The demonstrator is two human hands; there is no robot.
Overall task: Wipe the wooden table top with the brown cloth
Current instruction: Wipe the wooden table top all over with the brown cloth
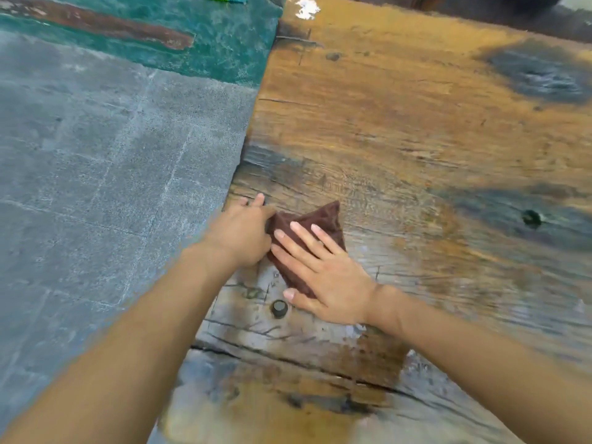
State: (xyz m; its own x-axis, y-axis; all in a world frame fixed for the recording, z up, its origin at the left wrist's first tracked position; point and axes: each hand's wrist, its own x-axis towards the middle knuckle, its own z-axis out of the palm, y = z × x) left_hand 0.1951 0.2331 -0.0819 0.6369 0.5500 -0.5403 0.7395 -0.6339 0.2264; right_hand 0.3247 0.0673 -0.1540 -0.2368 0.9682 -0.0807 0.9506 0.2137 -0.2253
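Note:
The brown cloth [323, 217] lies bunched on the worn wooden table top [400, 129], close to its left edge. My right hand [323, 270] lies flat on the cloth with straight, spread fingers pressing it down. My left hand [242, 233] is at the cloth's left side by the table edge, its fingers curled at the cloth's left corner; the exact grip is hidden behind the hand. Most of the cloth is covered by my right hand.
A dark round bolt head [279, 308] sits in the wood just below the cloth. A dark knot hole [531, 218] is at the right. A long crack [288, 363] crosses the near planks. Grey concrete floor [96, 187] with a green painted band [208, 49] lies left of the table.

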